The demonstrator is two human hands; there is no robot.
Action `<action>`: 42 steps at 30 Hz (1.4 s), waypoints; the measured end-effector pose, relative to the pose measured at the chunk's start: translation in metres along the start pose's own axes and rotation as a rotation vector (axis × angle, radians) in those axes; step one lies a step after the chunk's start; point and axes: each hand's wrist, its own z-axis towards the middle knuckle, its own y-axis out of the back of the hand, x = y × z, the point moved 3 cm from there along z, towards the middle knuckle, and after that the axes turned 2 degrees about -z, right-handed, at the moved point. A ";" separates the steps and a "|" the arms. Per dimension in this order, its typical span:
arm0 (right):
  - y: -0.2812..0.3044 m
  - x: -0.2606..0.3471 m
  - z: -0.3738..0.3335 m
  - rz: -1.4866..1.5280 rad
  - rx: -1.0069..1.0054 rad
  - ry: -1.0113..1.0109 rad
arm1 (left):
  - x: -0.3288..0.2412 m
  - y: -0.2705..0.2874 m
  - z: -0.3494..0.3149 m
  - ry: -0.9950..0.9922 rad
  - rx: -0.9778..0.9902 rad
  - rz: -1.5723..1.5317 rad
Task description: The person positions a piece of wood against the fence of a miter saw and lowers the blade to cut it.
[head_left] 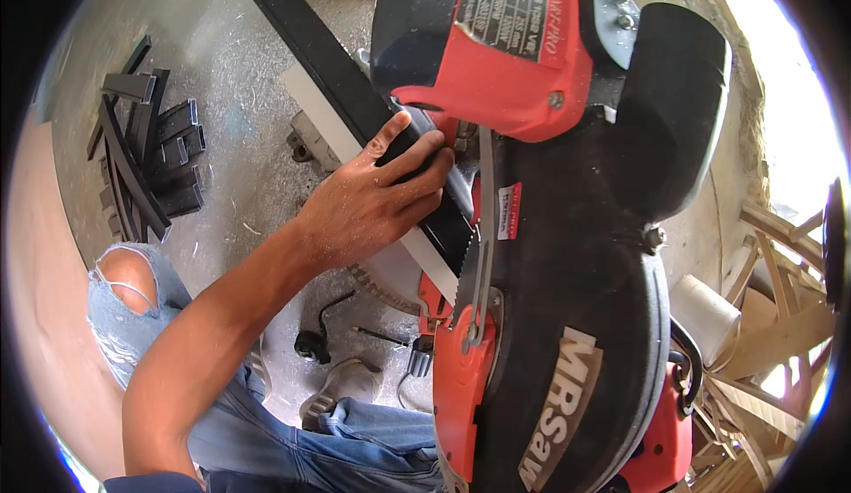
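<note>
A red and black miter saw (585, 254) fills the middle and right, its toothed blade (468, 267) showing beside the black guard. On its bed, a long black metal profile (310, 45) runs diagonally from the upper left toward the blade. My left hand (381, 187) grips this profile, thumb stretched along the top and fingers bent over toward the fence, a short way from the blade. Under the profile a pale strip (319, 107) shows along the near side. My right hand is out of view.
Several short black profile offcuts (146, 147) are piled on the dusty floor at left. Below the saw lie a black tape measure (310, 347) and a pencil (381, 335), near my shoe (341, 387). Wooden scraps (771, 342) and a white bucket (705, 307) stand at right.
</note>
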 end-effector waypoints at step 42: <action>0.078 0.060 -0.222 0.177 -0.655 0.021 | 0.000 -0.003 -0.001 -0.078 0.083 0.132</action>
